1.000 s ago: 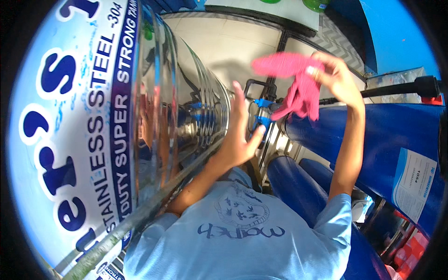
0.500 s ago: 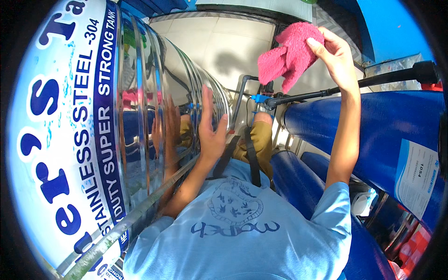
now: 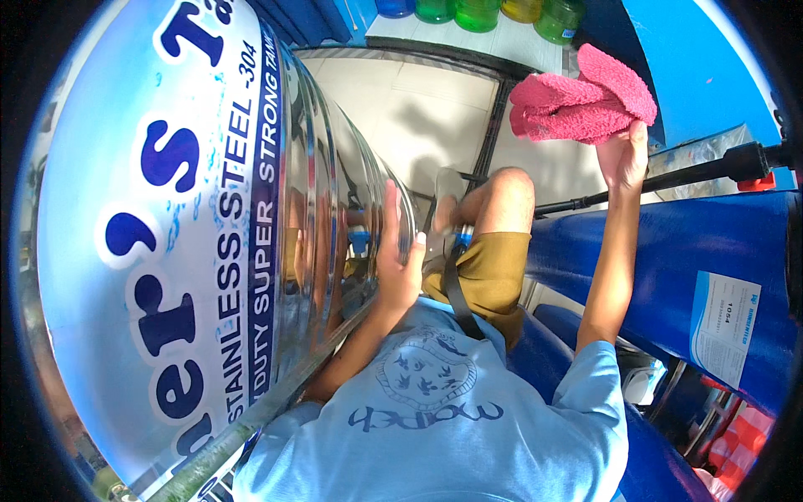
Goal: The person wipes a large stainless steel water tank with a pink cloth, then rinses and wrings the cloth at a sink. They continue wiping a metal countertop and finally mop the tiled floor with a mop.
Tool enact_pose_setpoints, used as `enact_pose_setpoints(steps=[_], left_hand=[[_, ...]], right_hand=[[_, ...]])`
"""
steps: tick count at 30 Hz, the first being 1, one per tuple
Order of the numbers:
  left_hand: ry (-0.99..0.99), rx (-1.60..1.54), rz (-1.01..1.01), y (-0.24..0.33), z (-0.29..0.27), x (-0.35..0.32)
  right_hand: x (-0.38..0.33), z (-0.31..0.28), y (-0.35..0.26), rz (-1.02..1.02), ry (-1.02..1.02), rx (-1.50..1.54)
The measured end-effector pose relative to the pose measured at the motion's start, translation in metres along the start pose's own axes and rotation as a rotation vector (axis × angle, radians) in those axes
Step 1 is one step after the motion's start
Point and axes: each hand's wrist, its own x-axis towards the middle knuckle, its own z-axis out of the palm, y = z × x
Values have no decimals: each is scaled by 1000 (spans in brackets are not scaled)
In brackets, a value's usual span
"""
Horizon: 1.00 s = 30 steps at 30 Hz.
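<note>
Pink cloth [image 3: 583, 99] at 1 o'clock in the view, held up high in the right hand [image 3: 623, 157], arm stretched well away from the body. Fingers closed around the cloth's lower edge, pinching a bunched fold; the rest flops over in two thick lobes. Terry-type pile, fuzzy, soft, limp; judged light and easy to wad, no risk of slipping from a pinch, takes hold anywhere but best gathered in the palm. Left hand [image 3: 397, 255] near centre, flat and spread, palm pressed against the tank [image 3: 251, 243], fingers pointing toward 12 o'clock. Tank fills the view from 7 to 11 o'clock: big steel cylinder, ribbed with ring-shaped ridges, mirror-bright, reflecting hand and arm; a printed blue-and-white band wraps its near part. Judged hard, slick, heavy, not something to grip, only to brace or push with a flat palm. Blue drums [image 3: 669, 251] at 3 to 4 o'clock, smooth matt plastic, one with a white paper label. Black bar [image 3: 669, 180] runs across just under the right hand. Pale tiled floor [image 3: 418, 100] at 12 o'clock, coloured bottles [image 3: 477, 12] along its far edge.
</note>
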Motion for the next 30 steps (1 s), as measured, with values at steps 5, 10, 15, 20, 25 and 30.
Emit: enact_pose_setpoints(steps=[5, 10, 15, 20, 25, 30], left_hand=[[-23, -28, 53, 1, 7, -6], [-6, -45, 80, 5, 3, -7], [63, -149, 68, 2, 2, 2], [87, -167, -34, -16, 0, 7], [83, -38, -104, -36, -7, 14], [133, -119, -338, -42, 5, 42]], right_hand=[[2, -10, 8, 83, 1, -93], [-1, -24, 19, 126, 120, -131], [-1, -28, 19, 84, 170, -183], [3, -25, 17, 11, 208, -331], [0, -36, 26, 8, 466, -391], [-7, -61, 36, 112, 486, -551]])
